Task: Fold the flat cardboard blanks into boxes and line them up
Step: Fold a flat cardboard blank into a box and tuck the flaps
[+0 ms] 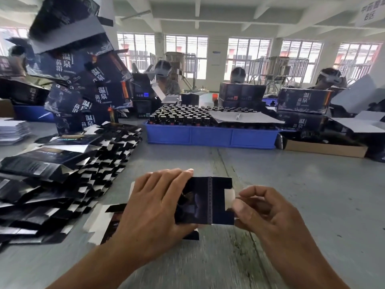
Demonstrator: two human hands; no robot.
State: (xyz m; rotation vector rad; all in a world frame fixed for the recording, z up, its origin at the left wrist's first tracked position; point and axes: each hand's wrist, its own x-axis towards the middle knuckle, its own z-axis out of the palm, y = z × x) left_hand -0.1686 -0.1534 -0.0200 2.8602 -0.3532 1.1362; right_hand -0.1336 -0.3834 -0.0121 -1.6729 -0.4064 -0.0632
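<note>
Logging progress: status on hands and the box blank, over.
Left hand holds blank on table. Right hand pinches white flap. Nothing in the way.

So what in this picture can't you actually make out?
All in the head view:
- The dark cardboard blank: the left hand covers its left part, so the print and folds there are hidden.
- The pale tab pinched by the right hand: the thumb hides its end.
- The bottles in the blue tray: too small to read, partly under a grey sheet.
- The pile of flat blanks: cut off at the left edge.
</note>
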